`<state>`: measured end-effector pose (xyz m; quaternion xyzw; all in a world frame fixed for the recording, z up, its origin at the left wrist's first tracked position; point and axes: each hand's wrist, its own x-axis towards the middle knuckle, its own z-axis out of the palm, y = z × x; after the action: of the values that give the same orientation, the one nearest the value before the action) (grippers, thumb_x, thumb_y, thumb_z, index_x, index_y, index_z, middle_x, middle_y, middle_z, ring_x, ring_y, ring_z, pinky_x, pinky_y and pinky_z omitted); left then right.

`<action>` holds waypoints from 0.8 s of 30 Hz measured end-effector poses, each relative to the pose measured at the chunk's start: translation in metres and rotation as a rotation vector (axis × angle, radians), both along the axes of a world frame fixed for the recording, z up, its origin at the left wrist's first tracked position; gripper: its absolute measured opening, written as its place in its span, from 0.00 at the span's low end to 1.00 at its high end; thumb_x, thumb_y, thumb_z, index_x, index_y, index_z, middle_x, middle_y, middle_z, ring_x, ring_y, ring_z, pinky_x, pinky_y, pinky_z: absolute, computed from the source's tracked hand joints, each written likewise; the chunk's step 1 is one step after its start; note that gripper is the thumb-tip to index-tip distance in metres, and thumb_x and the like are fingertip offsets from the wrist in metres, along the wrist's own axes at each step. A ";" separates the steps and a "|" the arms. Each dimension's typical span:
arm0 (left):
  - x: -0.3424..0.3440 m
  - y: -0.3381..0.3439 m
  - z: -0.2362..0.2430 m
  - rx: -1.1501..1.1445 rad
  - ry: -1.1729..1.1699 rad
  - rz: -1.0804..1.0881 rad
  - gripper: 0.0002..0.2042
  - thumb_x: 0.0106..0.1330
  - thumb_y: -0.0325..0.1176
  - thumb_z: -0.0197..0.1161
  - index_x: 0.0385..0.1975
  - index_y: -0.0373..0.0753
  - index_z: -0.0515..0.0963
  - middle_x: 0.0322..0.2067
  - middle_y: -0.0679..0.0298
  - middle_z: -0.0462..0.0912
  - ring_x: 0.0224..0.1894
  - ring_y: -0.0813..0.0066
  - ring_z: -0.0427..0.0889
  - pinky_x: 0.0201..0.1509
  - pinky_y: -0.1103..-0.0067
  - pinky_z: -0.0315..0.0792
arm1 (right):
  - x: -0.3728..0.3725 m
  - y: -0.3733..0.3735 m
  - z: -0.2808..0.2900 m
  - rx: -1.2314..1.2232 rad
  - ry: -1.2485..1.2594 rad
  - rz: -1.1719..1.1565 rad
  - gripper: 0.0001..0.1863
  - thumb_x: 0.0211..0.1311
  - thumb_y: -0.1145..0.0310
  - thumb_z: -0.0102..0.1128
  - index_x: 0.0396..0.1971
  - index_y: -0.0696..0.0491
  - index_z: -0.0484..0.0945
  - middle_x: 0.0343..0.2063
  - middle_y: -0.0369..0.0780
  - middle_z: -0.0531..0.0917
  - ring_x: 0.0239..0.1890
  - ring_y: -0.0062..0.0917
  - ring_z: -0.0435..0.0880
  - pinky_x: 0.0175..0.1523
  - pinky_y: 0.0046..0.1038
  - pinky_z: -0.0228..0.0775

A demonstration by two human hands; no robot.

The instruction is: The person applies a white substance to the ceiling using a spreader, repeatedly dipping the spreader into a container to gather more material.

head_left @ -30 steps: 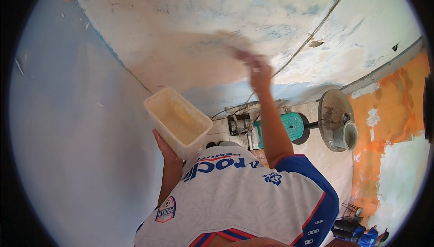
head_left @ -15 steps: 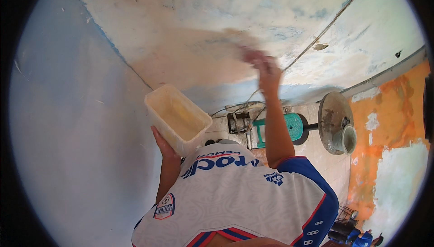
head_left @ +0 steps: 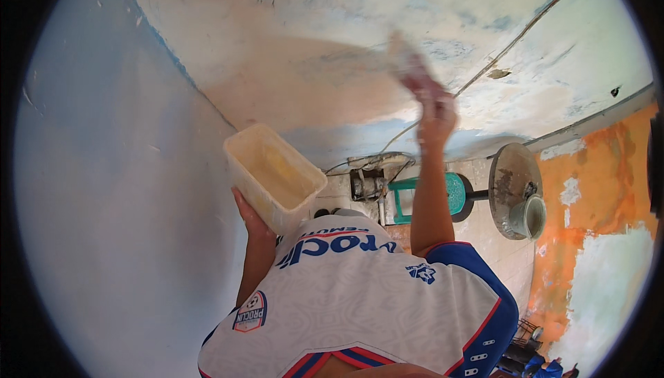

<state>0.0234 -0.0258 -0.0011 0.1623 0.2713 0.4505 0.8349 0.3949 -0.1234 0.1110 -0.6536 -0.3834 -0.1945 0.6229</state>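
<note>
My left hand [head_left: 252, 215] grips a cream rectangular plastic tub [head_left: 261, 199] from its near left side. The tub is tilted with its mouth up, and a thin yellowish residue shows inside. Raised in front of the pale, patchy wall [head_left: 304, 94], my right hand [head_left: 437, 112] is closed around a paintbrush [head_left: 419, 77]. Motion smears the brush; its body looks reddish and its tip light. Whether the tip touches the wall I cannot tell.
A bluish wall [head_left: 104, 184] stands close on my left. Below are a small pump-like machine [head_left: 366, 184], a green plastic stool [head_left: 454, 193] and a round table [head_left: 503, 177] bearing a bucket [head_left: 533, 216]. Someone in blue [head_left: 534, 365] is at the lower right.
My right hand and the paintbrush have swung to the right along the wall. The left hand keeps the tub in nearly the same place.
</note>
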 end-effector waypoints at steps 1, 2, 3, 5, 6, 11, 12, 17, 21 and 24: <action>-0.001 0.001 0.001 0.015 -0.006 -0.004 0.35 0.76 0.63 0.39 0.71 0.42 0.59 0.67 0.60 0.67 0.67 0.62 0.69 0.70 0.68 0.66 | -0.018 0.015 -0.012 -0.131 0.004 0.108 0.05 0.65 0.72 0.64 0.37 0.55 0.87 0.33 0.39 0.88 0.33 0.24 0.85 0.38 0.26 0.76; -0.002 0.002 0.001 0.029 -0.008 -0.002 0.35 0.76 0.63 0.39 0.71 0.42 0.59 0.67 0.60 0.67 0.67 0.62 0.69 0.70 0.68 0.66 | -0.050 0.031 0.004 -0.212 -0.014 0.269 0.05 0.65 0.72 0.65 0.37 0.55 0.85 0.32 0.41 0.88 0.31 0.25 0.85 0.38 0.28 0.77; 0.001 0.004 0.003 0.044 -0.018 -0.020 0.35 0.76 0.63 0.39 0.71 0.42 0.59 0.67 0.59 0.67 0.67 0.62 0.69 0.69 0.68 0.66 | -0.058 0.051 -0.013 -0.199 0.030 0.323 0.05 0.63 0.72 0.66 0.37 0.55 0.84 0.29 0.44 0.87 0.28 0.30 0.86 0.35 0.31 0.75; 0.001 0.005 0.002 0.043 -0.026 -0.024 0.35 0.76 0.63 0.39 0.71 0.42 0.59 0.67 0.59 0.67 0.67 0.62 0.69 0.70 0.67 0.66 | -0.057 0.079 -0.036 -0.376 0.055 0.302 0.08 0.62 0.70 0.68 0.38 0.56 0.83 0.25 0.46 0.84 0.29 0.32 0.86 0.34 0.32 0.74; 0.002 0.007 0.002 0.046 -0.034 -0.031 0.35 0.76 0.63 0.39 0.71 0.42 0.59 0.67 0.59 0.67 0.67 0.62 0.69 0.70 0.67 0.66 | -0.052 0.090 -0.042 -0.433 0.055 0.248 0.08 0.62 0.70 0.69 0.37 0.57 0.82 0.26 0.46 0.84 0.30 0.29 0.86 0.35 0.29 0.74; -0.004 0.000 0.010 -0.016 0.065 0.054 0.36 0.75 0.64 0.39 0.71 0.42 0.59 0.67 0.59 0.67 0.67 0.61 0.69 0.70 0.67 0.66 | -0.001 0.053 0.002 -0.242 0.191 -0.021 0.07 0.63 0.72 0.68 0.32 0.58 0.79 0.34 0.43 0.87 0.36 0.24 0.88 0.36 0.26 0.77; -0.007 -0.002 0.010 -0.031 0.083 0.068 0.36 0.75 0.65 0.39 0.71 0.42 0.59 0.67 0.59 0.67 0.67 0.61 0.69 0.70 0.67 0.66 | 0.019 0.030 0.005 -0.108 0.210 0.018 0.06 0.63 0.73 0.68 0.34 0.58 0.78 0.35 0.43 0.87 0.36 0.24 0.87 0.37 0.25 0.78; -0.010 -0.001 0.004 -0.012 0.013 0.046 0.36 0.75 0.65 0.39 0.71 0.43 0.60 0.67 0.59 0.67 0.67 0.61 0.69 0.70 0.67 0.66 | -0.019 0.005 0.029 -0.069 0.321 0.230 0.06 0.65 0.74 0.65 0.39 0.59 0.80 0.34 0.39 0.85 0.34 0.20 0.85 0.39 0.23 0.80; -0.009 0.005 -0.004 0.006 -0.027 0.012 0.36 0.75 0.65 0.40 0.71 0.43 0.60 0.67 0.60 0.67 0.67 0.61 0.69 0.69 0.67 0.66 | -0.070 0.077 -0.028 -0.428 0.077 0.318 0.10 0.60 0.69 0.71 0.38 0.57 0.82 0.28 0.46 0.83 0.27 0.25 0.82 0.31 0.29 0.72; -0.010 0.004 -0.007 -0.027 -0.005 0.014 0.35 0.75 0.64 0.40 0.72 0.44 0.59 0.67 0.60 0.67 0.66 0.61 0.69 0.69 0.67 0.66 | -0.055 0.099 -0.029 -0.400 0.102 0.144 0.12 0.65 0.61 0.66 0.37 0.55 0.82 0.24 0.49 0.82 0.22 0.38 0.79 0.30 0.35 0.71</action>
<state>0.0134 -0.0219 -0.0081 0.1480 0.2763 0.4529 0.8347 0.3397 -0.0247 0.0822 -0.7443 -0.4280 -0.0364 0.5115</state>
